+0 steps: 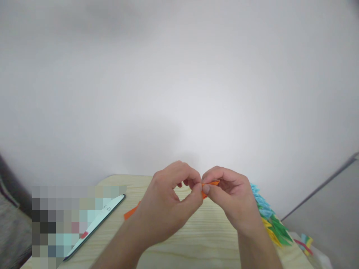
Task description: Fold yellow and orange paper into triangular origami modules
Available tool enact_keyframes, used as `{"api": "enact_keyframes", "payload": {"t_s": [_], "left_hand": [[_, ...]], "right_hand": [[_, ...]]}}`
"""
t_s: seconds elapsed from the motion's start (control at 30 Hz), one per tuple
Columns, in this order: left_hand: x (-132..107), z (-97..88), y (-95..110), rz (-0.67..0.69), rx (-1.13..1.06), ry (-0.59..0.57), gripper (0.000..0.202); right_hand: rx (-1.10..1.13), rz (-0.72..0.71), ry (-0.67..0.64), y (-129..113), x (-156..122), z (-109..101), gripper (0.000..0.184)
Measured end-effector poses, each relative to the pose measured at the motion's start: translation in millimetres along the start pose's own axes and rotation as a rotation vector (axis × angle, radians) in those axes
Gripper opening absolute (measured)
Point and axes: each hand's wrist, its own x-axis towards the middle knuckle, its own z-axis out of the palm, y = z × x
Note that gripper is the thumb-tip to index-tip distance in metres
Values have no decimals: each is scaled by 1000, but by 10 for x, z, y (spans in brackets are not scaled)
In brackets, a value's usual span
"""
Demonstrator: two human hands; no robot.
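Observation:
Between my two hands, above the table, is a small folded piece of orange paper (pixel 211 183). My left hand (pixel 174 194) pinches its left end between thumb and forefinger, the other fingers curled behind. My right hand (pixel 231 194) grips the same piece from the right, thumb pressed on its near side. The fingertips of both hands nearly meet and hide part of the folds. Another orange paper piece (pixel 131 212) lies on the table, partly covered by my left wrist.
A pale wood-grain table (pixel 193 239) stands against a white wall (pixel 179 82). At left is a tablet-like screen (pixel 97 224), partly blurred out. Blue folded paper pieces (pixel 262 201), green ones (pixel 280 229) and yellow ones (pixel 271 232) lie along the right edge, near a whitish bag (pixel 319 256).

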Motion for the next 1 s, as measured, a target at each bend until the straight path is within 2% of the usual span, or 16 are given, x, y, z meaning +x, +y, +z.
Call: {"api": "enact_keyframes", "payload": {"t_s": [0.27, 0.43, 0.63, 0.77, 1.0], "left_hand": [[-36, 19, -38, 72, -4, -17, 7], [-30, 44, -52, 96, -25, -27, 11], [-48, 72, -45, -15, -8, 41, 15], [-51, 67, -35, -28, -5, 25, 2], [-31, 50, -61, -22, -7, -19, 11]], "right_hand": [[143, -56, 78, 52, 60, -11, 4], [170, -102, 137, 85, 76, 2, 7], [231, -100, 168, 83, 78, 2, 5], [223, -98, 172, 92, 74, -2, 4], [121, -121, 170, 66, 55, 0, 3]]}}
